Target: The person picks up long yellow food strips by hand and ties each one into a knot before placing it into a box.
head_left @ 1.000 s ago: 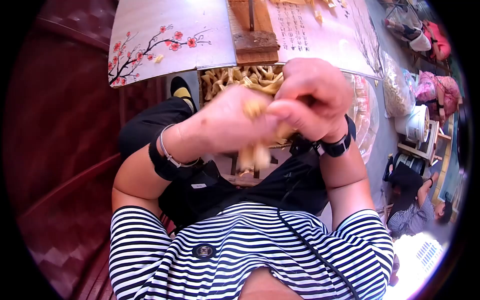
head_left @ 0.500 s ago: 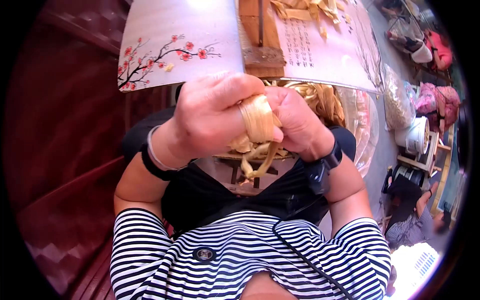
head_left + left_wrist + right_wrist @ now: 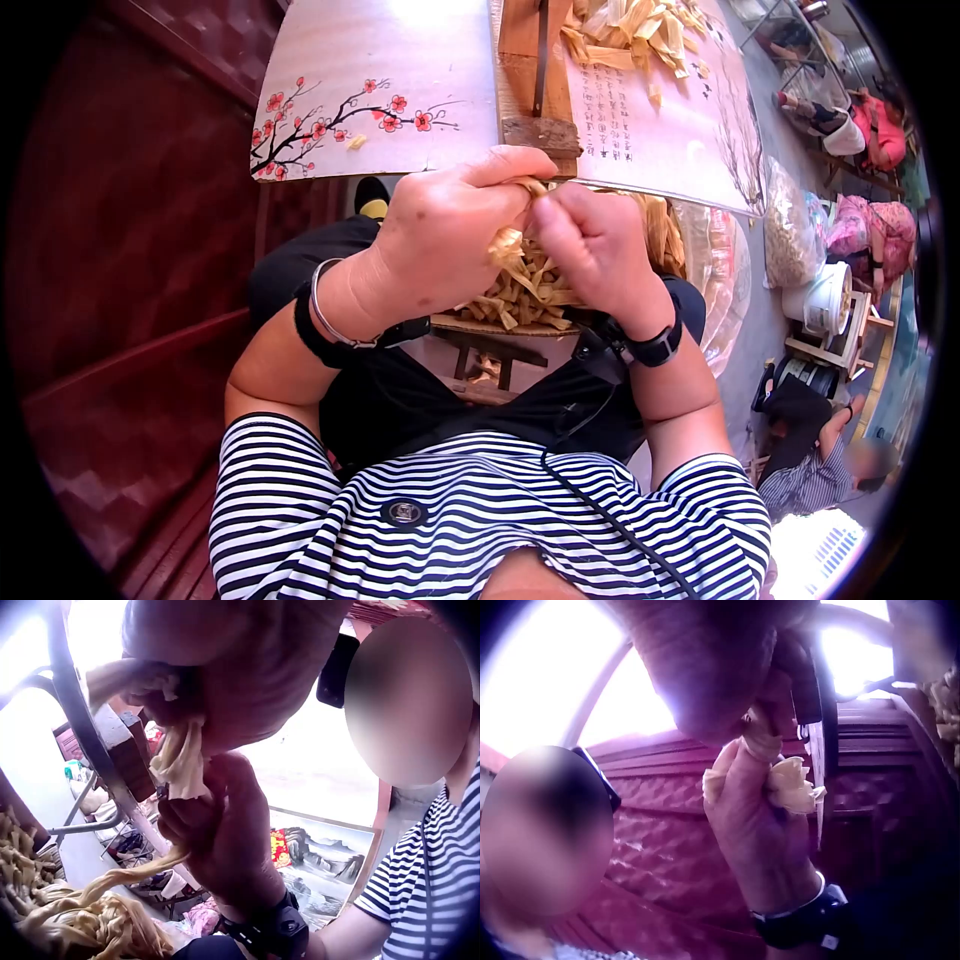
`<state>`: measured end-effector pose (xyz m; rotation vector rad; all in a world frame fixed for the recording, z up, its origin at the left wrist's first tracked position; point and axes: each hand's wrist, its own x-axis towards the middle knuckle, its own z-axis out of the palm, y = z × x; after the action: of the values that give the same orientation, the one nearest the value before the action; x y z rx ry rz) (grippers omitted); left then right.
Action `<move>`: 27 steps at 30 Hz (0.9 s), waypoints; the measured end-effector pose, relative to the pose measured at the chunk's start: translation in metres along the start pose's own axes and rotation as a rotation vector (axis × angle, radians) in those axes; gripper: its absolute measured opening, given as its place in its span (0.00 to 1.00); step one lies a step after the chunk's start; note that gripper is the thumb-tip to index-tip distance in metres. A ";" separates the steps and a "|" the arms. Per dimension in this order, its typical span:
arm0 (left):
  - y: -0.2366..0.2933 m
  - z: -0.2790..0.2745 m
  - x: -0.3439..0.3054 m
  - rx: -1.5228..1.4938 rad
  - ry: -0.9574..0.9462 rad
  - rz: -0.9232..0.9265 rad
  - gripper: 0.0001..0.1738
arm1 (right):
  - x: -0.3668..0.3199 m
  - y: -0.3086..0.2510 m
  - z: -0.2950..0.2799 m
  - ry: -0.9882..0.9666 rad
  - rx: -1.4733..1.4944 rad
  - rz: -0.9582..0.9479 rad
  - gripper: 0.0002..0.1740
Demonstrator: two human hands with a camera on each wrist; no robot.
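Observation:
My left hand point(image 3: 455, 235), with a silver bracelet at its wrist, grips a pale yellow strip like corn husk point(image 3: 507, 247), its ruffled end sticking out of the fist. Close beside it, my right hand point(image 3: 605, 245) pinches another part of the strip between thumb and curled fingers. A band of it loops over the left thumb point(image 3: 761, 745) in the right wrist view. In the left wrist view a long twisted length point(image 3: 135, 874) trails from the right hand down to a heap. Under the hands lie many knotted husk pieces point(image 3: 515, 295) in a container, partly hidden.
In front stands a white table top with painted blossoms point(image 3: 370, 125), bearing a wooden block point(image 3: 535, 60) with a metal bar and loose husks point(image 3: 635, 40). Clear plastic bags point(image 3: 715, 270) lie to the right. Farther right are a white bucket point(image 3: 820, 300) and several seated people.
A wide strip folded over the left fingers, with a loop hanging below, has been drawn in between the fists. The hands were blurred in motion earlier. The head view has shifted slightly.

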<state>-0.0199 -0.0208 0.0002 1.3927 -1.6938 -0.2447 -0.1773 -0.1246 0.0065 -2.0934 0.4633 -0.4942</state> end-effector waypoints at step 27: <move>-0.018 -0.004 0.035 -0.521 0.318 -0.577 0.06 | 0.043 0.023 -0.015 0.512 -0.128 -0.004 0.07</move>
<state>-0.0031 -0.0558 0.0083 1.3908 -0.8541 -0.6928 -0.1513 -0.1688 0.0020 -2.0783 0.8004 -1.0346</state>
